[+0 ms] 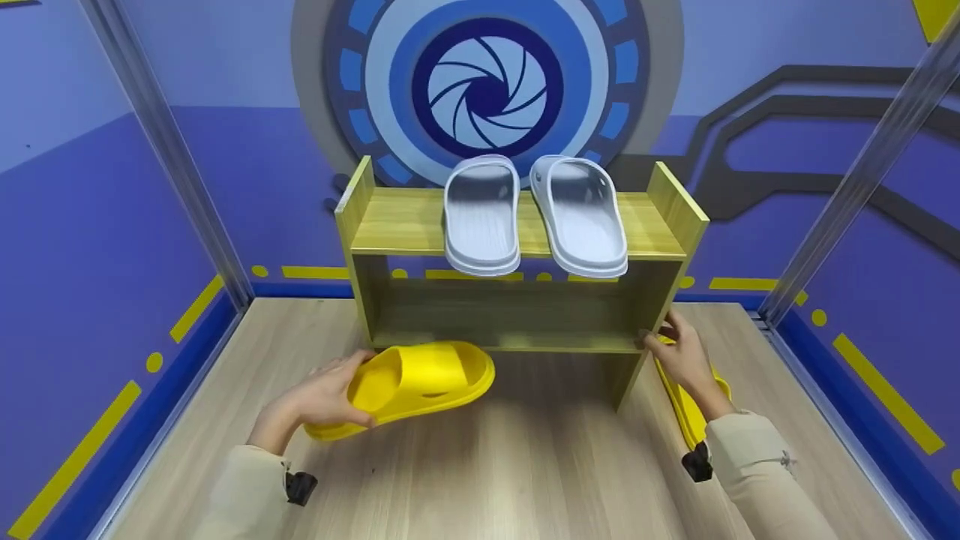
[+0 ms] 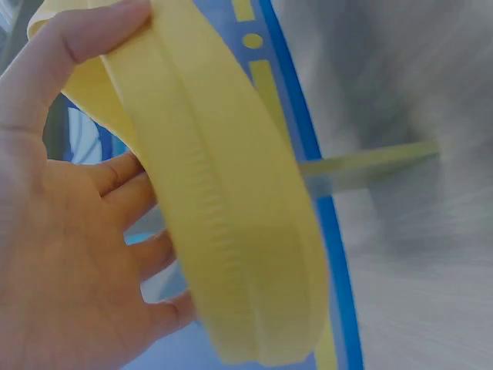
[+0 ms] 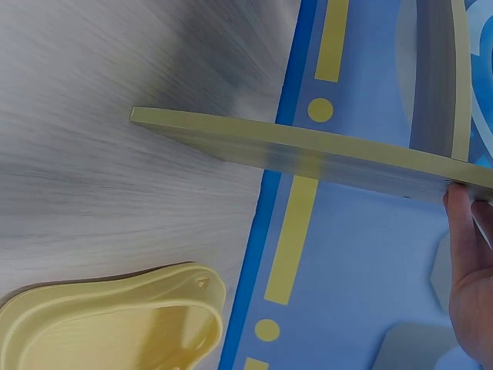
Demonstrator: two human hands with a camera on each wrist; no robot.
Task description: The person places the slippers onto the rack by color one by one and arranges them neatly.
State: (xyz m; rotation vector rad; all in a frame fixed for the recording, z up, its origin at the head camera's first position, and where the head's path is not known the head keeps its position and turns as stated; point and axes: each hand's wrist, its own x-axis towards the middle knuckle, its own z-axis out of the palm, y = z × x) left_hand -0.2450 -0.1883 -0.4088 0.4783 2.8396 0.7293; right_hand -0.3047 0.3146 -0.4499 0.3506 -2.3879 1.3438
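My left hand point(image 1: 322, 394) holds a yellow slipper point(image 1: 439, 367) by its heel end, toe pointing right, in front of the rack's lower shelf. In the left wrist view, the thumb lies on one side of the slipper point(image 2: 223, 208) and the fingers on the other. A wooden shoe rack point(image 1: 517, 349) stands ahead, with two light grey slippers point(image 1: 480, 217) side by side on its top board. My right hand point(image 1: 684, 360) touches the rack's right side panel point(image 3: 308, 150) with extended fingertips. Beneath that hand, a second yellow slipper point(image 1: 686, 409) lies on the floor, partly hidden.
The wood-patterned floor point(image 1: 510, 480) extends in front of the rack. Blue-purple printed walls point(image 1: 247, 165) enclose it at the back and sides, with metal posts point(image 1: 169, 150) at the corners. The lower shelf point(image 1: 510, 315) lies behind the held slipper.
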